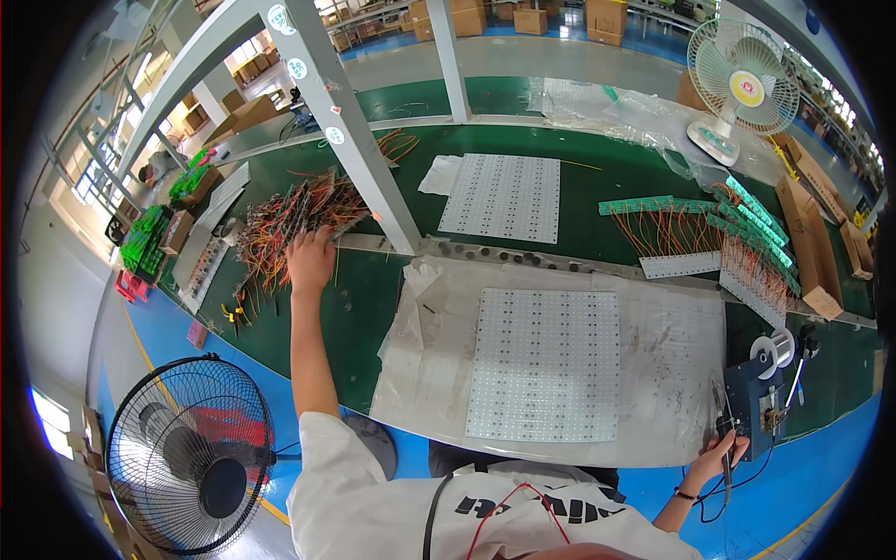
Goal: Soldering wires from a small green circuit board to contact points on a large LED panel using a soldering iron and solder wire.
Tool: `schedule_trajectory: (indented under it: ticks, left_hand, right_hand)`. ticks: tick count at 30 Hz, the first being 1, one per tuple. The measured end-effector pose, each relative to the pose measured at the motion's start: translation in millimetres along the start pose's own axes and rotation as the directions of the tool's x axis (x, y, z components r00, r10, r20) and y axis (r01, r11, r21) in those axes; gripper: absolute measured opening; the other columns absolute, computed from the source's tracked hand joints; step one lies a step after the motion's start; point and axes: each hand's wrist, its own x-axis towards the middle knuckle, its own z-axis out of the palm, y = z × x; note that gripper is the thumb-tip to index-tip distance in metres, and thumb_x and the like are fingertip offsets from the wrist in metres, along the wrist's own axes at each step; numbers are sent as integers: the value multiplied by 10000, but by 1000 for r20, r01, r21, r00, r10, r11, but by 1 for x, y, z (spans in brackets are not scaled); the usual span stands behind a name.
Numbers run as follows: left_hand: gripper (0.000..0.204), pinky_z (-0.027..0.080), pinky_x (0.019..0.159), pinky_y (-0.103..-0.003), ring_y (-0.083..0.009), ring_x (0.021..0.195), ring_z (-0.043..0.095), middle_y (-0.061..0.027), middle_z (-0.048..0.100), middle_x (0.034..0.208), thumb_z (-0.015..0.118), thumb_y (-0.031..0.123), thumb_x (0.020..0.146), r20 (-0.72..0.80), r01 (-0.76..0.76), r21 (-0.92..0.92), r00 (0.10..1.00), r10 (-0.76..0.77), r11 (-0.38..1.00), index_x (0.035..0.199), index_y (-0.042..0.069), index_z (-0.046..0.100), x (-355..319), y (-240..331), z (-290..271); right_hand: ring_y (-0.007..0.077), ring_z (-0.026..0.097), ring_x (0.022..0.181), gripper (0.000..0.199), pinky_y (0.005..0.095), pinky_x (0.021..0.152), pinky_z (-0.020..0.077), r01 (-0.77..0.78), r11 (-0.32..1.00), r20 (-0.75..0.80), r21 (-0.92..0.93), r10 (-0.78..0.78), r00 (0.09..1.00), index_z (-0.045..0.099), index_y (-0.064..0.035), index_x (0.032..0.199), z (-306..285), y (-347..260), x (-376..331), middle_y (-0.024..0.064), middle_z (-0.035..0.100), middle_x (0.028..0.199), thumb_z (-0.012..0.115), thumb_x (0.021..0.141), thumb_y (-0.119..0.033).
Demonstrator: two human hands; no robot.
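At the far left of the bench, my left hand (311,259) rests on a tangled heap of orange, red and dark wires (297,207). Its fingers look stretched out onto the heap, and the tips are partly lost among the wires. My right hand (717,459) is closed round a soldering iron (724,425) at the bench's right front edge, beside a dark blue soldering unit (742,397) carrying a solder spool (773,353). Between my arms, a white perforated circuit board panel (544,364) lies flat on a worn translucent sheet (667,373).
A second white panel (502,198) lies farther back. Wired boards (672,207) are stacked at right, near a cardboard box (809,247) and a desk fan (742,89). A metal post (359,140) rises right of the wire heap. A black floor fan (191,457) stands at lower left.
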Motion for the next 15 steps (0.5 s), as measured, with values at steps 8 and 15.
schedule_trajectory:
  ticks: [8, 15]
  left_hand:
    - [326, 442, 835, -329, -221, 884, 584, -106, 604, 1035, 476, 106, 901, -107, 312, -805, 761, -640, 505, 1202, -15, 508, -103, 14, -54]
    - [413, 385, 809, -426, -312, 932, 502, -125, 561, 1018, 555, 50, 660, -258, -295, -753, 955, 148, 588, 1073, 58, 573, -102, 152, -104]
  right_hand:
    - [42, 296, 505, 249, 185, 451, 252, -11, 1000, 2, -24, 11, 1000, 351, -113, 749, 9, -4, 2, -25, 327, 648, 538, 898, -182]
    - [69, 324, 516, 283, 203, 452, 264, 45, 999, 33, -20, -44, 999, 339, -102, 728, 8, -13, 0, -10, 334, 622, 559, 889, -178]
